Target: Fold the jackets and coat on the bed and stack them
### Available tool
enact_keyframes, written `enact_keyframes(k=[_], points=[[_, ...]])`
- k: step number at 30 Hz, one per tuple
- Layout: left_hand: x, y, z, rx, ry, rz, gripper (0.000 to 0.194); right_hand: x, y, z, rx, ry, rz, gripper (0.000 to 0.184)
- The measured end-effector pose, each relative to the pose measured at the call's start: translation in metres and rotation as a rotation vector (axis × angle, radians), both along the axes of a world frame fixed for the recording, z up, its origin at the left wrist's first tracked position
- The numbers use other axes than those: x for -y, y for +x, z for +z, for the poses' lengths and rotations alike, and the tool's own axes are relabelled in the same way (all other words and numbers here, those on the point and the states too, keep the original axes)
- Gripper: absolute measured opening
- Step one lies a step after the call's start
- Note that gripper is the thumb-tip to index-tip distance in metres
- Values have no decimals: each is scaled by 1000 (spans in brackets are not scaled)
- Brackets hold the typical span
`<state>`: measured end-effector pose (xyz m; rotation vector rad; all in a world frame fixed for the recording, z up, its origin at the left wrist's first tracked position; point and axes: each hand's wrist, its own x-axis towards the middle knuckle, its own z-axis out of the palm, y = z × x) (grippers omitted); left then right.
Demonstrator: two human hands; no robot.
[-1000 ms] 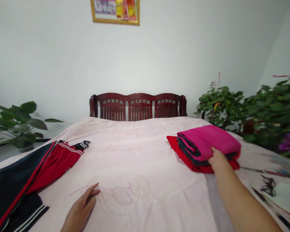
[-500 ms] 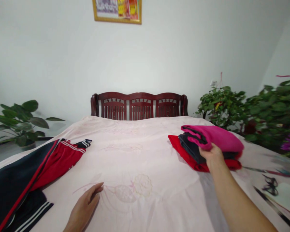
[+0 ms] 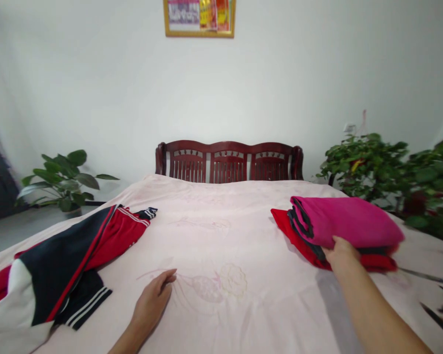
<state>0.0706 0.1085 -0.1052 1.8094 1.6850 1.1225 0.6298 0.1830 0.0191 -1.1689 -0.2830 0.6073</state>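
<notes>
Resting apart on a pale pink bedspread [image 3: 221, 241], two bare hands are working at opposite sides of the bed. The right hand [image 3: 341, 253] is pressing its fingertips against the near edge of a folded magenta cloth [image 3: 349, 221], which is lying on a folded red garment [image 3: 378, 263], with a dark layer showing between them along the left edge. Whether those fingers are gripping the cloth or only touching it is hard to tell. This stack is sitting ahead and to the right, its long axis running roughly crosswise to the person's view, and the right hand is clearly the nearer one.

The left hand [image 3: 151, 305] is lying open and empty on the bedspread, well apart from the stack, its fingers pointing toward the middle of the bed. Beyond it to the left, a navy-and-red track jacket [image 3: 62, 260] is spreading across the bed's edge. A dark wooden headboard [image 3: 229, 162] is standing at the far end.
</notes>
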Motion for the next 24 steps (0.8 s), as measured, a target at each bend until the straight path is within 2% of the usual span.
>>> enact_keyframes(k=[3,5,7,9,11,15,17,20,24], points=[[1,3,1,-65,39,11,43,24,-46,-24,-73,-58,-96,32],[5,8,6,-170,70,5,43,42,-87,-49,-81,-67,-37,37],[10,14,12,-320,85,-3,44,59,-127,-74,-51,-83,80,43],[15,21,18,-476,77,-1,45,75,-162,-95,159,-136,261,47],[20,28,23,-595,58,6,46,88,-188,-107,467,-195,382,49],[31,37,25,-697,39,1,50,106,-217,-110,1257,-330,469,43],[38,38,24,-713,38,1,51,113,-225,-106,1552,-401,469,41],[54,37,22,-726,28,-6,52,119,-232,-101,1730,-483,448,43],[71,33,21,-713,16,-42,54,120,-234,-97,1743,-520,461,43]])
